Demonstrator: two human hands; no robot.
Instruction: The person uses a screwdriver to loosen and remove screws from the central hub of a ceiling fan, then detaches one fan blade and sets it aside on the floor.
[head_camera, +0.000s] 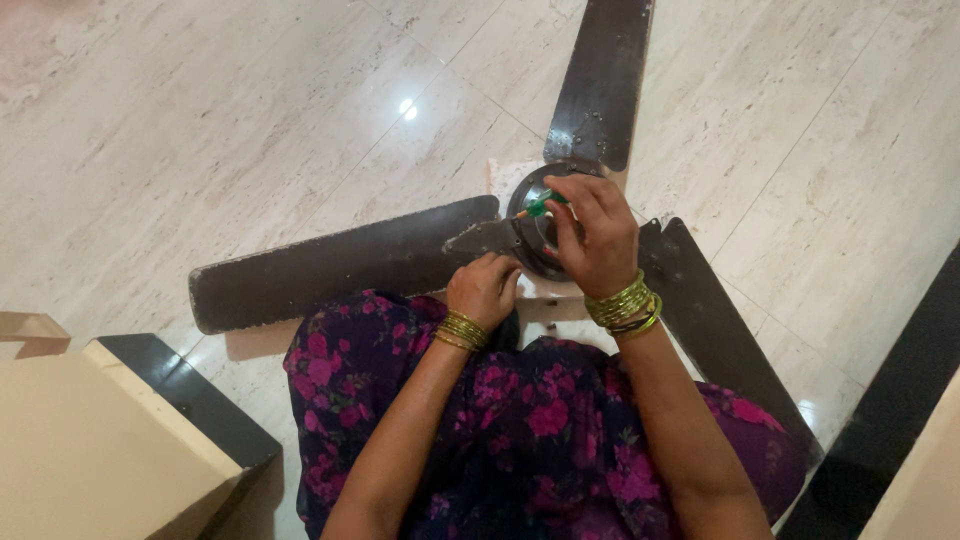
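A dark brown ceiling fan with three blades lies on the tiled floor; its round motor hub (528, 205) sits in front of my knees. My right hand (597, 238) is over the hub, fingers closed around a small screwdriver with a green handle (541, 205), its tip pointing left and down onto the hub. My left hand (483, 289) rests curled on the near edge of the hub, where the left blade (340, 262) joins it. Both wrists wear gold bangles. The hub's centre is partly hidden by my right hand.
One blade (601, 80) points away from me, another (722, 335) runs back right past my knee. My lap is covered by dark floral cloth (530, 430). A beige step with a black edge (120, 440) stands at the left, and a black strip (890, 410) at the right.
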